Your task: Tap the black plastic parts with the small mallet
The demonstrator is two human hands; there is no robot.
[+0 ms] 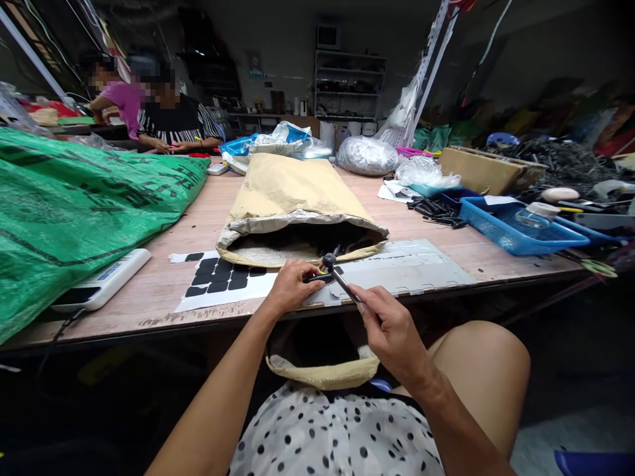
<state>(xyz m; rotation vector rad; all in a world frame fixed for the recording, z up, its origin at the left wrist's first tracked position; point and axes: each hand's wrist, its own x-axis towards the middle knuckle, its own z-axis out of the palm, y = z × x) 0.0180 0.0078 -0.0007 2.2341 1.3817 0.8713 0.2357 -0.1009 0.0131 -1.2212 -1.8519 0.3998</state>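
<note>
My left hand (294, 285) is closed, pinching a small black part (322, 278) at the front edge of the table. In my right hand (389, 322) is a thin dark metal rod (347, 287) with a round black knob (329, 260) at its far end. The knob is just above the black part; whether they touch I cannot tell. Behind my hands lies a tan paper sack (302, 185), its dark mouth facing me. Black rounded pads (218, 272) stick to a white sheet left of my left hand. A second tan sack (322, 375) gapes open below the table edge.
A green woven sack (89, 198) and a white device (106, 281) occupy the left side. A flat grey board (417, 264) lies at the right front. Beyond it are a blue tray (516, 231) and loose black parts (436, 210). Two people (169, 119) sit at the back left.
</note>
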